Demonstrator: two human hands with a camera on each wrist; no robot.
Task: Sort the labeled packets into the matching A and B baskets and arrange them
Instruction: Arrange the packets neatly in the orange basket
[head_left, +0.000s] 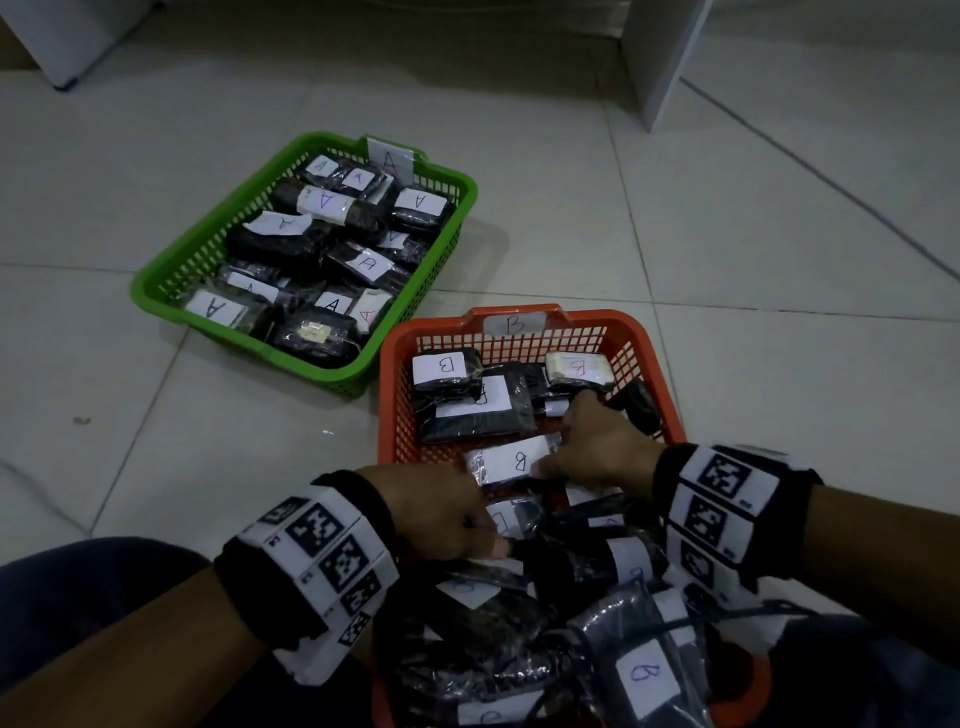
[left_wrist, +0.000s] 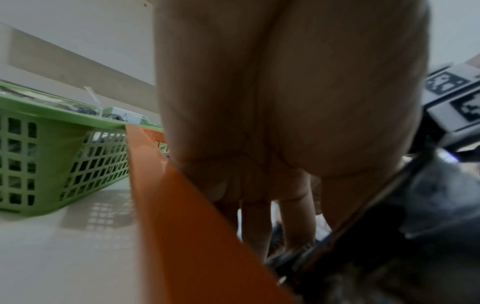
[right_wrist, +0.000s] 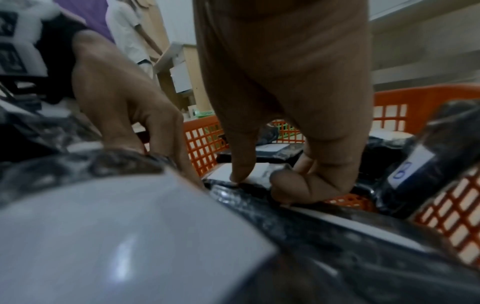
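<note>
The orange basket (head_left: 613, 318) labelled B sits right in front of me, piled with black packets bearing white B labels. My right hand (head_left: 571, 460) is inside it. One finger lies on the label of a B packet (head_left: 511, 460) and the other fingers curl at that packet's right end (right_wrist: 223, 172). My left hand (head_left: 467, 530) is at the basket's left wall (left_wrist: 182, 205). Its fingers (left_wrist: 255, 226) point down beside a black packet (left_wrist: 415, 205), with the thumb on the packet's other side. The green basket (head_left: 457, 176) labelled A holds several A packets.
The green basket (left_wrist: 52, 115) stands on the tiled floor, touching the orange one's far left corner. White furniture (head_left: 660, 62) rises at the back right and a white panel (head_left: 67, 41) at the back left. My knee (head_left: 93, 587) is at the lower left. A person (right_wrist: 124, 30) stands in the background.
</note>
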